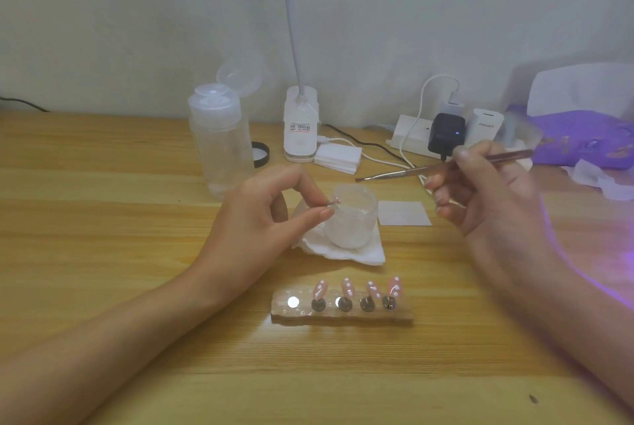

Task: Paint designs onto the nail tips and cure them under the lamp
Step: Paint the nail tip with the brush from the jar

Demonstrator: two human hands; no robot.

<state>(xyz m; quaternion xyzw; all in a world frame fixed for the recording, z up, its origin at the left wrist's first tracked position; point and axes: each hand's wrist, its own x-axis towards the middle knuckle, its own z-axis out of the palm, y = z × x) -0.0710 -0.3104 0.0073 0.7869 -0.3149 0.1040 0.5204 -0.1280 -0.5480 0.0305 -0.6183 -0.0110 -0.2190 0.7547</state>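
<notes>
A stone-like holder (pixel 343 316) lies on the wooden table near me, carrying several pink nail tips (pixel 347 288) with white dots on metal pegs; its leftmost peg (pixel 292 302) is bare. My left hand (pixel 264 215) pinches a small pink nail tip on its peg (pixel 94 201) between thumb and forefinger, just left of a small clear jar (pixel 351 220). My right hand (pixel 487 191) grips a thin brush (pixel 504 155), its handle pointing up to the right. The white curing lamp (pixel 579 88) stands at the far right, glowing purple.
The jar sits on a folded white tissue (pixel 350 255). A clear pump bottle (pixel 219 136), a clip lamp base (pixel 301 126), a black lid (pixel 260 154), a pad stack (pixel 338 159), a metal tool (pixel 387 175), a power strip with chargers (pixel 446 133) and a small white square (pixel 404 213) crowd the back.
</notes>
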